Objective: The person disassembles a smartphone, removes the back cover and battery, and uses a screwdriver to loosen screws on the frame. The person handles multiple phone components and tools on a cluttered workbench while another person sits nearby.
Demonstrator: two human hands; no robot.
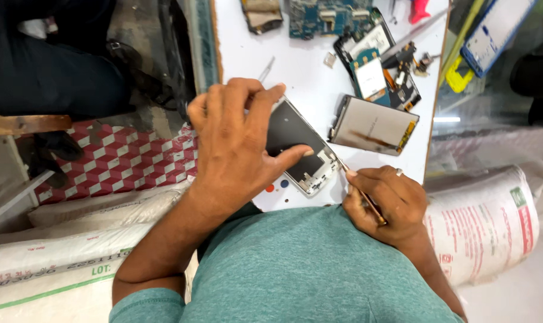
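Your left hand (235, 143) presses down on the opened phone frame (301, 149), fingers clamped on its edges, mid tabletop (295, 66). Your right hand (385, 203) at 4 o'clock of it pinches a thin tool (361, 194), tip touching the frame's corner. A loose screen panel (373, 125) lies at 2 o'clock, near. Circuit boards (331, 18) and small parts (412, 60) clutter 12 to 1 o'clock. Tweezers (266, 69) poke out behind your left fingers.

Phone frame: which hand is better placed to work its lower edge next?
Probably the right hand. It already holds a thin tool whose tip sits by the phone frame's lower right edge. The left hand is busy gripping the frame, thumb across its face, steadying it over the white table.
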